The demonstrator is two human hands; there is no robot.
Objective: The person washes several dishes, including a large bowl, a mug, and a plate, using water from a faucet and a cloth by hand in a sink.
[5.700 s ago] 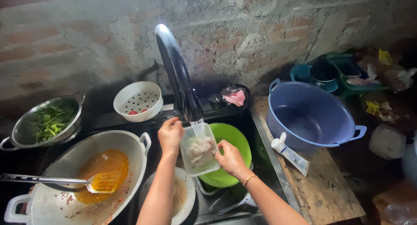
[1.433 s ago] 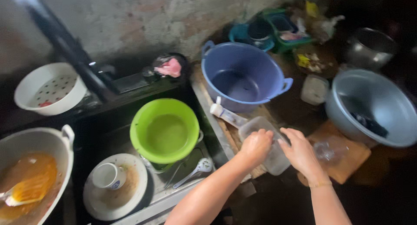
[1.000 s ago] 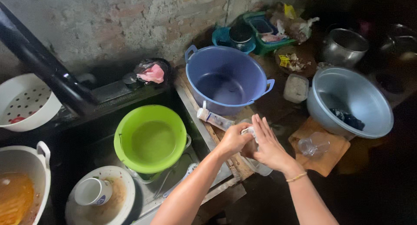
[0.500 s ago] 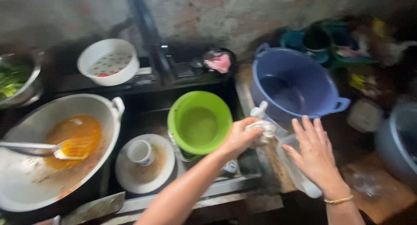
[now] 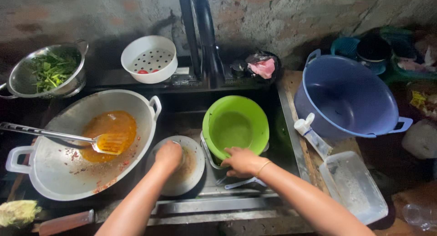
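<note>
While the left hand [image 5: 169,155] closes over the cup [image 5: 178,150] on the plate [image 5: 193,172], lift straight (the plate looks slick); right hand [image 5: 242,161] rests spread against the green bowl [image 5: 235,126].

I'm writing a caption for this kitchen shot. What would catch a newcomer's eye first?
Probably the bright green bowl in the middle of the sink, with the right hand at its rim. Left of it, the big wok holds orange sauce under a spatula, while the left hand rests on the plate beside it. To the right stands a large blue tub.
</note>
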